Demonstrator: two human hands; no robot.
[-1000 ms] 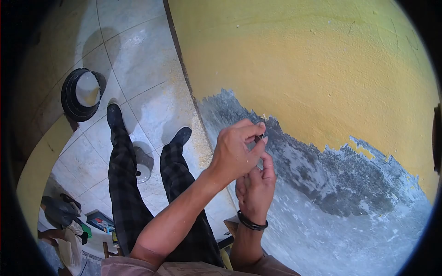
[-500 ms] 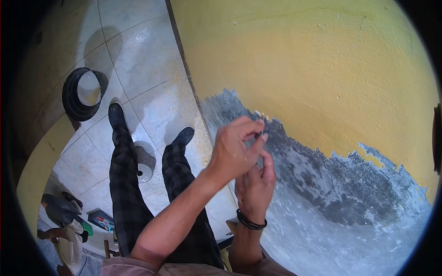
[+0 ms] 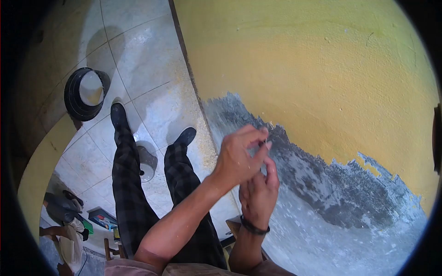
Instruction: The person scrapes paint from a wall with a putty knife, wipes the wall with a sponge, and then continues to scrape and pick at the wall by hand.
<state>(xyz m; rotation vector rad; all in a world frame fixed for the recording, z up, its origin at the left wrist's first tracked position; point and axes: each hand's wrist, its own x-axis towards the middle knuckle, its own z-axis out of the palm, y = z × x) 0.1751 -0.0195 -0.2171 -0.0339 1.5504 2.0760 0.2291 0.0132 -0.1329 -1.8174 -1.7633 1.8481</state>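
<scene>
My left hand is raised in front of the wall, thumb and index finger pinched around a small thin item whose kind I cannot make out. Just below it is my right hand, with a dark band around the wrist. Its fingers are curled and partly covered by my left hand, so what they hold, if anything, is hidden. Behind both hands is the wall, yellow above. Lower down, a ragged-edged grey patch shows where the paint is gone.
A black tub with a pale bucket inside stands on the tiled floor. Another bucket sits between my legs. Yellowish crumbs lie along the wall base. Lower left, a person's arm, a toolbox and a green item appear.
Both hands have shifted slightly right and down in view, still close together. My left hand keeps its pinch. The whole view has moved a little.
</scene>
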